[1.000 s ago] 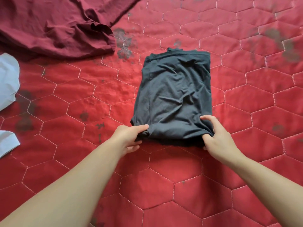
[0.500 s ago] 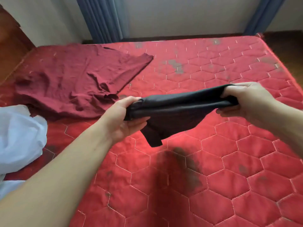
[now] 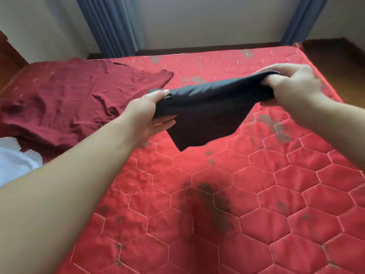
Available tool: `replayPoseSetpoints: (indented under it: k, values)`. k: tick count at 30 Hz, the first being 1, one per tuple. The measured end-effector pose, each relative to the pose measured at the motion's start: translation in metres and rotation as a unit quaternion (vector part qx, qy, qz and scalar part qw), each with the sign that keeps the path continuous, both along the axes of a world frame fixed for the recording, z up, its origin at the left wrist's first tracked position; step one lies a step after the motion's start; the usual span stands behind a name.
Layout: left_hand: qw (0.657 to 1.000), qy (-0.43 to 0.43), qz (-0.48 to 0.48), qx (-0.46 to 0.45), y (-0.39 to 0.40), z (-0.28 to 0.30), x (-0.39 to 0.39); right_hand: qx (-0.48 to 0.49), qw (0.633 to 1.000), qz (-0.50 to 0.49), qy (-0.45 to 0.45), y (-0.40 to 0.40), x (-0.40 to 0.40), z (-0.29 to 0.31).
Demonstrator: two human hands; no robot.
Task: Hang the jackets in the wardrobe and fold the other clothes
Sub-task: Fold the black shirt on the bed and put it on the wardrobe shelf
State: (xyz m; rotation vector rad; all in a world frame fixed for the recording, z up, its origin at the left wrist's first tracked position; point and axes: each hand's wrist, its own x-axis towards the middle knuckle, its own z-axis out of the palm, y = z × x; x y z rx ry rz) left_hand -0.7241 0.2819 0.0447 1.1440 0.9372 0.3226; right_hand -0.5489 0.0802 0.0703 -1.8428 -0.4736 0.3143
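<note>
**Folded dark garment lifted clear of mattress**

A red quilted mattress point(image 3: 256, 204), stained in patches, fills the view; blue curtains point(image 3: 110, 26) hang at 11 and 1 o'clock against a pale wall. The folded dark grey garment point(image 3: 209, 113), flat on the mattress a second ago, is now held aloft near centre, one loose corner drooping. The left hand point(image 3: 146, 117) grips its 9 o'clock end, thumb on top; the right hand point(image 3: 292, 84) clasps its 2 o'clock end. Judgement: folding of this piece is done and it is being carried to a resting place. A crumpled maroon garment point(image 3: 69, 101) at 10 o'clock and white cloth point(image 3: 17, 161) at 9 o'clock remain unfolded.
</note>
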Motion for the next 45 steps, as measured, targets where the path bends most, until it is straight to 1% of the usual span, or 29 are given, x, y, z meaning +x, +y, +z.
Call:
replayPoseSetpoints:
  k: [2,4,6,8,11,13,16,18,19,21,23,25,27,28,29,30,31,32,33,34,35,36,38,40,42,45]
  values:
    - [1.0,0.019,0.002,0.008,-0.008,-0.023,-0.016,-0.011,0.999,0.016,-0.031,-0.025,-0.015,-0.019]
    - [0.998,0.06,-0.012,-0.002,-0.028,-0.059,-0.037,-0.048,0.998,0.031,-0.019,-0.051,-0.036,-0.054]
    - [0.994,0.104,-0.009,-0.044,-0.056,-0.104,-0.059,-0.095,0.994,0.035,0.048,-0.076,-0.06,-0.101]
    - [0.982,0.161,0.007,-0.099,-0.089,-0.151,-0.083,-0.146,0.98,0.025,0.133,-0.102,-0.086,-0.151]
    - [0.958,0.23,0.022,-0.172,-0.138,-0.212,-0.124,-0.229,0.946,0.008,0.228,-0.145,-0.126,-0.214]
    - [0.946,0.255,0.019,-0.201,-0.162,-0.234,-0.149,-0.267,0.919,0.002,0.289,-0.171,-0.148,-0.236]
    - [0.951,0.249,0.0,-0.184,-0.174,-0.236,-0.172,-0.27,0.869,-0.002,0.415,-0.194,-0.158,-0.243]
    - [0.96,0.228,-0.053,-0.151,-0.163,-0.225,-0.171,-0.272,0.83,0.019,0.486,-0.192,-0.148,-0.236]
    - [0.963,0.212,-0.086,-0.141,-0.154,-0.217,-0.167,-0.274,0.82,0.031,0.502,-0.187,-0.14,-0.229]
    - [0.961,0.182,-0.159,-0.137,-0.134,-0.199,-0.151,-0.265,0.822,0.035,0.503,-0.167,-0.117,-0.215]
    - [0.959,0.177,-0.191,-0.108,-0.114,-0.188,-0.123,-0.243,0.843,0.018,0.481,-0.141,-0.088,-0.205]
    - [0.972,0.164,-0.15,-0.077,-0.092,-0.184,-0.088,-0.206,0.872,-0.007,0.444,-0.11,-0.059,-0.201]
    - [0.983,0.113,-0.079,-0.125,-0.07,-0.186,-0.057,-0.143,0.895,-0.024,0.421,-0.082,-0.034,-0.2]
    - [0.982,0.093,-0.051,-0.155,-0.061,-0.191,-0.044,-0.121,0.902,-0.022,0.415,-0.072,-0.024,-0.202]
    - [0.982,0.097,-0.037,-0.157,-0.056,-0.199,-0.035,-0.118,0.907,-0.014,0.405,-0.065,-0.016,-0.207]
    - [0.984,0.13,-0.042,-0.116,-0.054,-0.209,-0.029,-0.138,0.911,-0.005,0.388,-0.061,-0.012,-0.216]
    - [0.981,0.183,-0.058,-0.038,-0.056,-0.221,-0.027,-0.173,0.917,-0.001,0.36,-0.061,-0.012,-0.226]
    - [0.968,0.232,-0.077,0.053,-0.06,-0.233,-0.026,-0.213,0.925,-0.003,0.314,-0.063,-0.016,-0.238]
    - [0.951,0.26,-0.099,0.136,-0.065,-0.244,-0.027,-0.248,0.936,-0.008,0.251,-0.066,-0.021,-0.25]
    - [0.933,0.276,-0.123,0.194,-0.069,-0.255,-0.027,-0.28,0.942,-0.01,0.182,-0.069,-0.026,-0.263]
    - [0.92,0.288,-0.134,0.228,-0.072,-0.264,-0.027,-0.308,0.942,-0.013,0.129,-0.073,-0.031,-0.274]
    - [0.914,0.299,-0.127,0.242,-0.074,-0.27,-0.027,-0.33,0.938,-0.025,0.104,-0.076,-0.034,-0.283]
    - [0.916,0.328,-0.074,0.221,-0.073,-0.278,-0.023,-0.335,0.933,-0.057,0.117,-0.078,-0.037,-0.296]
    - [0.922,0.347,-0.027,0.169,-0.069,-0.285,-0.018,-0.321,0.932,-0.075,0.148,-0.074,-0.037,-0.303]
    - [0.928,0.345,-0.032,0.134,-0.067,-0.289,-0.013,-0.299,0.934,-0.083,0.174,-0.068,-0.034,-0.309]
    - [0.929,0.333,-0.048,0.153,-0.069,-0.293,-0.01,-0.279,0.938,-0.056,0.199,-0.063,-0.035,-0.312]
